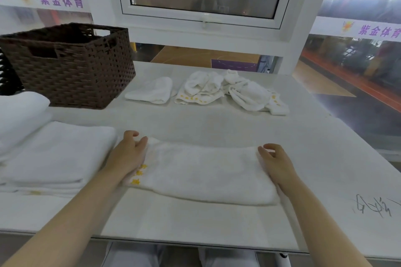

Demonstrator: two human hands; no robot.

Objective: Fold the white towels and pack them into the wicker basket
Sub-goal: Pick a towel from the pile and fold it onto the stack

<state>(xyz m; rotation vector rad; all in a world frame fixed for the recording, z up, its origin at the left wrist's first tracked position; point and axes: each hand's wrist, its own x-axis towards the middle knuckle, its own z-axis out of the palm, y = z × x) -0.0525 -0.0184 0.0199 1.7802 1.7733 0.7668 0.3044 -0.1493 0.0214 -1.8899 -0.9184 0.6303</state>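
Note:
A white towel (201,173) with yellow embroidery lies folded into a long strip on the table in front of me. My left hand (130,154) rests on its left end, fingers loosely curled at the far corner. At the right end, my right hand (275,160) lies along the edge with its fingers relaxed above the corner. A brown wicker basket (71,65) stands at the back left; its inside is hidden from here. Three crumpled white towels (206,89) lie in a row at the back of the table.
A stack of folded white towels (54,156) sits at my left, with another white bundle (19,110) behind it. The white table (217,221) has scribbled writing (373,206) near its right front corner. A window wall rises behind the table.

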